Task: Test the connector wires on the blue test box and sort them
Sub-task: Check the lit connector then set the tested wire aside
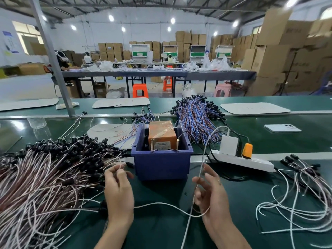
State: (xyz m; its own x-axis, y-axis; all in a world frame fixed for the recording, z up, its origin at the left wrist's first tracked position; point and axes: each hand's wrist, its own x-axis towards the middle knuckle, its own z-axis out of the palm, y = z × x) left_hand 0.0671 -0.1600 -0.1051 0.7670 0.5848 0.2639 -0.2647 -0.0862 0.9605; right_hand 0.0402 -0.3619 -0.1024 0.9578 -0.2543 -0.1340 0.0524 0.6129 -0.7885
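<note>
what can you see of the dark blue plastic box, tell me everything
The dark blue plastic box is an open-topped bin standing upright on the green work surface. Inside sits an orange block wrapped in clear tape, with two brass-coloured pins upright at its front; a black lead crosses the right rim. A heap of pinkish wires lies to its left, a white power strip to its right. Neither the left hand nor the right hand touches it.
</note>
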